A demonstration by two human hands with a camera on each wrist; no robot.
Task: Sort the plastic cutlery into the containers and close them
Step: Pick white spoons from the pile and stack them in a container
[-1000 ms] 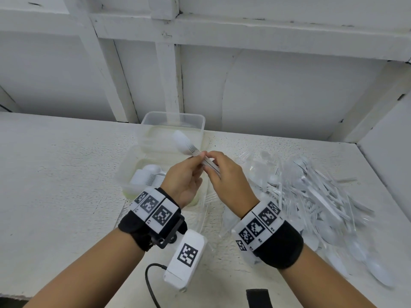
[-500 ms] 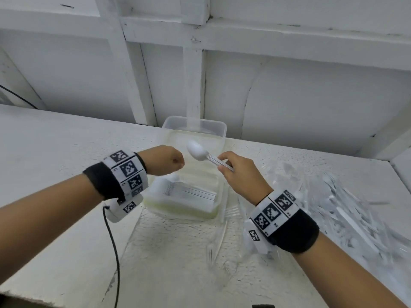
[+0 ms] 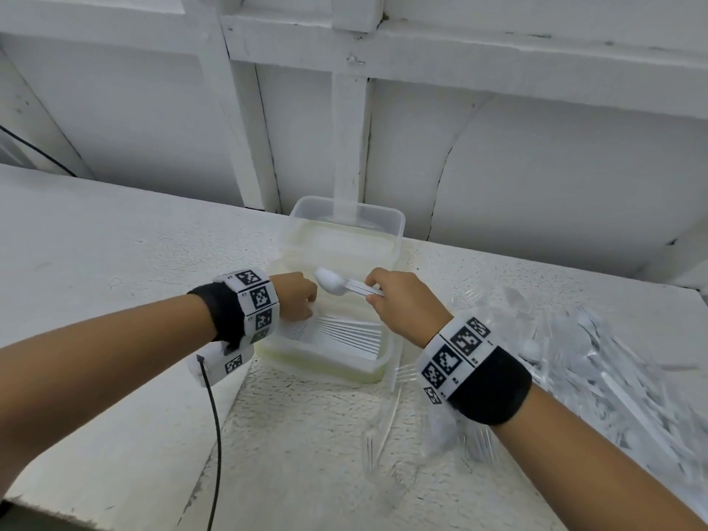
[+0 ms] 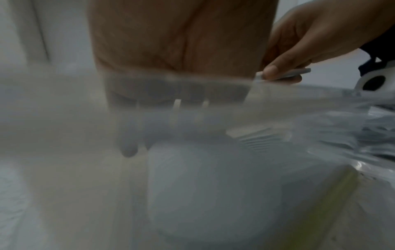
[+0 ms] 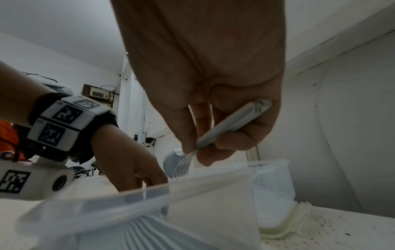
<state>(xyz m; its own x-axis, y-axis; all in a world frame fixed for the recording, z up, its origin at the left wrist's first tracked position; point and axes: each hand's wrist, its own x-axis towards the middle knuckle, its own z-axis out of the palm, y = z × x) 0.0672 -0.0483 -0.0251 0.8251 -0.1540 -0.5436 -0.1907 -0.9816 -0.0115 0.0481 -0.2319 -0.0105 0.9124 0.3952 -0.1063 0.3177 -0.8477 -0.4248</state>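
Observation:
Two clear plastic containers stand end to end on the white table. The near container [image 3: 387, 362] holds a row of white forks [image 3: 344, 333]; the far container [image 3: 398, 224] sits behind it. My right hand [image 3: 373, 295] hovers over the near one and pinches a bundle of white cutlery [image 5: 230, 121]: a spoon [image 3: 330, 282] with forks against it. My left hand [image 3: 302, 300] reaches down into the near container's left end, fingers stretched onto the fork heads. The left wrist view is blurred, so I cannot see anything held there.
A big loose pile of white plastic cutlery [image 3: 613, 358] covers the table at the right, partly in clear wrapping. A few clear forks [image 3: 383, 427] lie in front of the near container. A black cable [image 3: 214, 435] hangs off the front edge. A white panelled wall stands close behind.
My left hand left the bundle, swung left and dropped into the near container's left end. My right hand stayed above the container with the bundle, now held a little lower.

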